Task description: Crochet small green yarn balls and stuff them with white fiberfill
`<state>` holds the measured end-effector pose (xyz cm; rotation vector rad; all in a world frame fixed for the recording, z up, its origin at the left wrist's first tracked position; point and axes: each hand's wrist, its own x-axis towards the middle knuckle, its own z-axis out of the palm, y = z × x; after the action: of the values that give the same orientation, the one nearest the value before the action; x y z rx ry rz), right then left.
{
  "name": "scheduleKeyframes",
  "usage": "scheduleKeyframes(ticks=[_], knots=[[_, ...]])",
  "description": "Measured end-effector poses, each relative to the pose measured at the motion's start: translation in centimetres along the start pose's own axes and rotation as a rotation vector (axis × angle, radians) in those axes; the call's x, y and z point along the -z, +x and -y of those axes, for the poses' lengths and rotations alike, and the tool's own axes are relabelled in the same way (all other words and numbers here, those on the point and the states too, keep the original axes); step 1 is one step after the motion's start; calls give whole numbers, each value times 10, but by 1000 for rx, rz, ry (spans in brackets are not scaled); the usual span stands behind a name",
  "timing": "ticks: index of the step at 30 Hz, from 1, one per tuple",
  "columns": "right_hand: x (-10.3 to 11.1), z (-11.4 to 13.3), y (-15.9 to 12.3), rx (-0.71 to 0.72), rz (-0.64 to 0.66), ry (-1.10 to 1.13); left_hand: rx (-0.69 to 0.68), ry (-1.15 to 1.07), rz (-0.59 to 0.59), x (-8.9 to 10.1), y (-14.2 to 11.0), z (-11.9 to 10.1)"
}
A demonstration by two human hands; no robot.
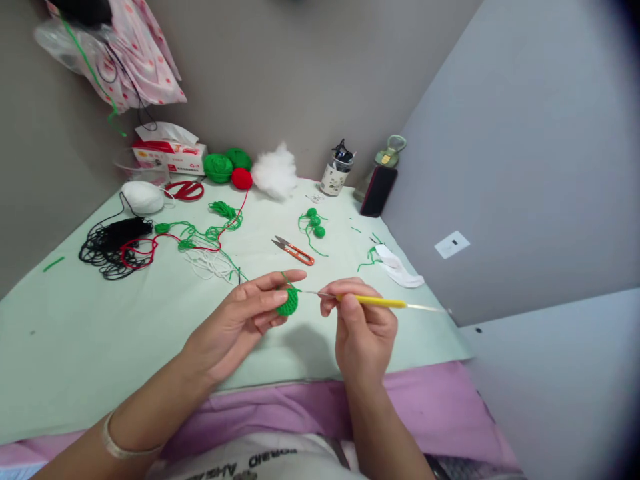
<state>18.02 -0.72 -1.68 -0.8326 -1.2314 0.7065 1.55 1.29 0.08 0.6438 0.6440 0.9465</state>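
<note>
My left hand (250,310) pinches a small round green crochet piece (288,303) between thumb and fingers. Green yarn passes over its raised index finger. In my right hand (363,323) is a crochet hook (377,302) with a yellow handle, held like a pencil and pointing left. The hook's thin metal tip reaches the upper right edge of the crochet piece; whether it sits inside a loop is too small to tell. Just beyond my hands lie orange-handled thread snips (294,251) and a cluster of small green crocheted balls (315,221).
Green yarn balls (219,168), a red yarn ball (242,179), white stuffing (275,172) and a tissue box (173,159) line the back. Red scissors (185,191) and black yarn (117,247) lie left. A pen jar (335,179), phone (379,192) and bottle (389,155) stand right.
</note>
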Motion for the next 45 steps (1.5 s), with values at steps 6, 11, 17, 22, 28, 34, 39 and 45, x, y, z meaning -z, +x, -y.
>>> scheduleKeyframes(ticks=[6, 11, 17, 22, 28, 34, 39, 45], knots=[[-4, -3, 3, -108, 70, 86, -132, 294, 24, -1, -5, 6], [-1, -6, 6, -307, 47, 276, -136, 368, 46, 2, -7, 7], [-2, -1, 11, -402, 82, 387, -206, 485, -43, -3, -8, 2], [3, -1, 10, -315, 162, 364, -291, 658, -82, -7, -11, 0], [11, -2, 8, -173, 254, 255, -425, 904, -50, -6, -11, 0], [9, 1, 6, -51, 255, 149, -539, 1047, -19, -4, -12, 0], [12, 9, 5, 117, 344, -112, -635, 1170, -21, 1, -10, 3], [10, 10, 1, 504, 420, -543, -720, 1221, 8, 7, -6, 9]])
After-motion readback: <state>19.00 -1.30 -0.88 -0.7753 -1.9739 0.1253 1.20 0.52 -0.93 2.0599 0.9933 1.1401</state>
